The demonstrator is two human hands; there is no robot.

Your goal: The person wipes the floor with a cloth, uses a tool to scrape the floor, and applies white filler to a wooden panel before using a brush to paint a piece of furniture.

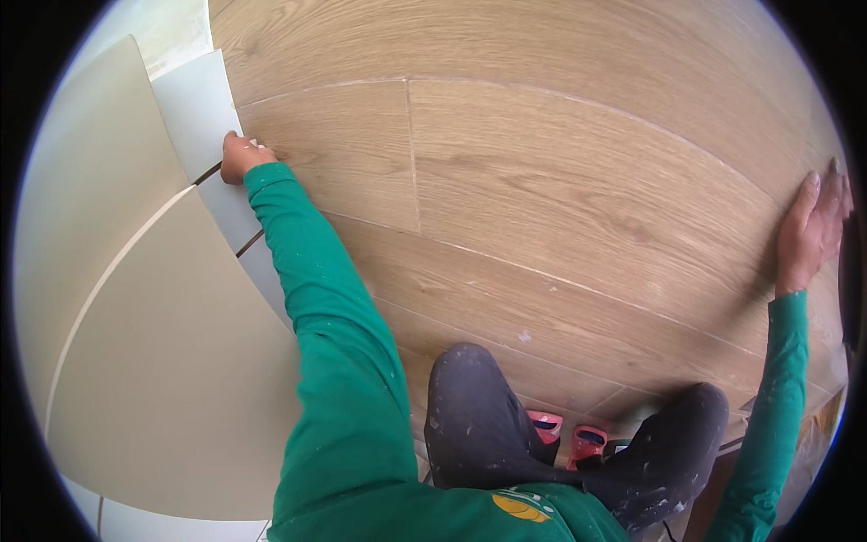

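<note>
2 hands are well apart: the left hand (246, 161) curls at the white tile (194, 108), between beige panel (108, 181) and wood-grain boards (542, 163), perhaps steadying its edge; whether it grips, I cannot tell. The right hand (815, 230) lies open, seemingly for balance.

Hands (244, 159) wide apart over wood-look floor (560, 181), the left at white tiles (194, 108).
</note>
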